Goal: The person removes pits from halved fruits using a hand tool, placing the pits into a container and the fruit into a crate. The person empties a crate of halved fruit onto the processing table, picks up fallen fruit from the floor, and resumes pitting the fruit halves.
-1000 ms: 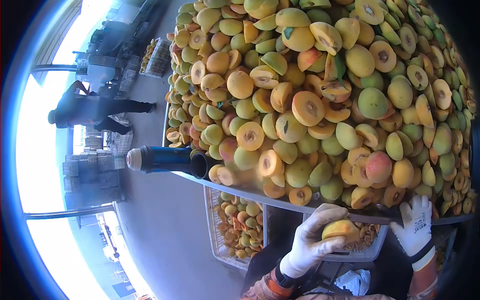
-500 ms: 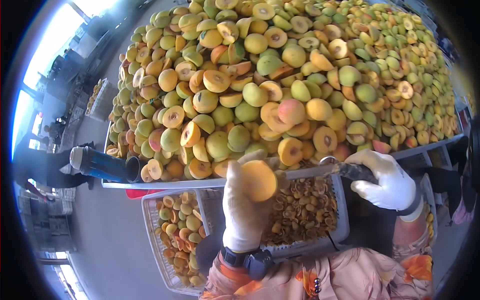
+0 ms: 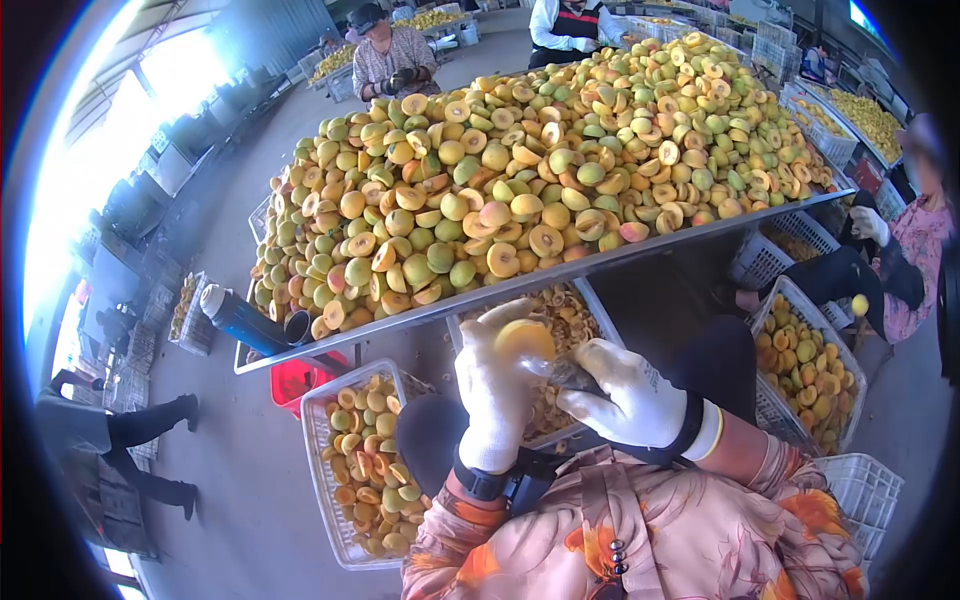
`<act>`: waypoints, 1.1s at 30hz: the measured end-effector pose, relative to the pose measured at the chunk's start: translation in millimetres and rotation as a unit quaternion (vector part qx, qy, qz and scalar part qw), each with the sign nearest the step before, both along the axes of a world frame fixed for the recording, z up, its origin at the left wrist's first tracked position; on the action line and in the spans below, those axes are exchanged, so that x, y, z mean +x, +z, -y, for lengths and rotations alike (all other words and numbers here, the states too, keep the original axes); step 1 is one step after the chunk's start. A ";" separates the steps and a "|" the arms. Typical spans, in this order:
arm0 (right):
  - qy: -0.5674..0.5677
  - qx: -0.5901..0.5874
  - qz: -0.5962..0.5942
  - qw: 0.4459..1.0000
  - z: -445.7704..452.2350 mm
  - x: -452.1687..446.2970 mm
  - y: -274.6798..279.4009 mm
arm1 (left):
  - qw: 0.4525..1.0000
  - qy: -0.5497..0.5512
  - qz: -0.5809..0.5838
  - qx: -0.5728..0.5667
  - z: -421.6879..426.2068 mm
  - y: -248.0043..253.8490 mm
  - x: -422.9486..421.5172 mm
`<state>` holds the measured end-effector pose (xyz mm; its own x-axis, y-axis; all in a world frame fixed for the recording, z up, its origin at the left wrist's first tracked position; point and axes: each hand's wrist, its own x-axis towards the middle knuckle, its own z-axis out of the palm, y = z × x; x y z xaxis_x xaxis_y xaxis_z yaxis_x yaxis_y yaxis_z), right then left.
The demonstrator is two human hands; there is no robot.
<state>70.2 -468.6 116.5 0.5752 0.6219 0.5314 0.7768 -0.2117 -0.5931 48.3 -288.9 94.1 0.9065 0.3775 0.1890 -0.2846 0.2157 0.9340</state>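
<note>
My left hand, in a white glove, is closed around a yellow peach half. My right hand, also gloved in white, grips the dark handle of a pitting spoon. The spoon's metal end is at the lower right of the peach half and is blurred, so whether it touches the flesh is unclear. Below both hands stands a crate of brown pits and scraps. Beyond them, a large heap of halved peaches covers a metal-edged table.
A white crate of peach halves stands at my left, near a red container. A blue flask lies at the table's left corner. Another peach crate is at my right. Co-workers sit or stand around the table, and one person walks at left.
My right hand has moved left and inward, bringing the spoon to the peach half in my left hand. The head view has tilted up, showing more of the room and people.
</note>
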 end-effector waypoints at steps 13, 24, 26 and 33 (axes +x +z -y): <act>-0.066 -0.131 0.057 0.988 -22.7 -41.3 -14.1 | 0.992 0.117 0.041 -0.036 7.7 16.2 -56.6; 0.039 -0.001 -0.037 0.999 -29.8 -36.0 14.5 | 0.988 0.131 -0.022 -0.081 -20.7 16.5 -53.5; 0.030 -0.006 -0.001 1.000 -34.3 -31.3 0.3 | 0.990 0.124 -0.020 -0.064 -26.4 11.3 -52.6; -0.057 -0.151 0.105 0.981 -47.4 -21.0 -11.9 | 0.990 0.102 -0.026 -0.097 -24.9 2.6 -45.0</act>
<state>49.3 -421.1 104.6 0.5468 0.7074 0.4478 0.8368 -0.4450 -0.3188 3.3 -264.0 96.7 0.8147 0.5777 0.0503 -0.2934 0.3358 0.8951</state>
